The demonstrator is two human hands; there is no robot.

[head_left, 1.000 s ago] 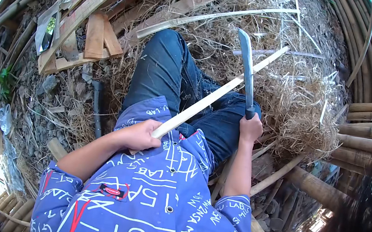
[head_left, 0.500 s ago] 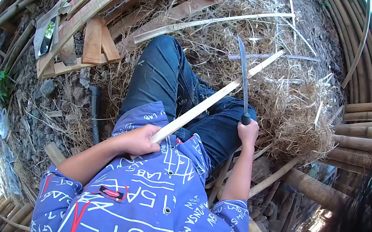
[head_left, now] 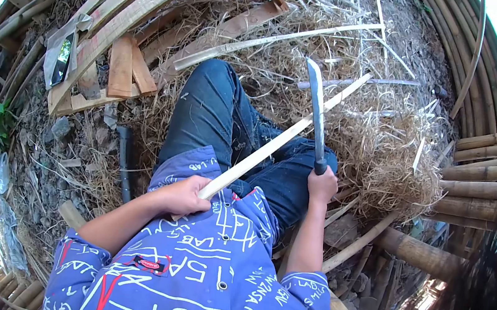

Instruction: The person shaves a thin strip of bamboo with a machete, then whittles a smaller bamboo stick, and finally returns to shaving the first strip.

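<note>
My left hand [head_left: 186,196] is closed around the lower end of a pale wooden strip [head_left: 261,153], close to my shirt front. The strip slants up to the right across my lap, its far end over the shavings. My right hand [head_left: 322,185] grips the dark handle of a long knife [head_left: 318,104] above my bent knee. The blade points up and away from me, crossing the strip near its upper part. Whether blade and strip touch I cannot tell.
Curly shavings [head_left: 397,168] are heaped at the right, beside stacked bamboo poles [head_left: 485,189]. Long curved planks [head_left: 135,18] and short wood pieces [head_left: 123,69] lie at the upper left. A dark tube-like object [head_left: 125,161] rests on the ground left of my leg.
The knife has turned so that more of its blade's flat side shows, and its tip has moved slightly left and down. My right hand has shifted a little down and left.
</note>
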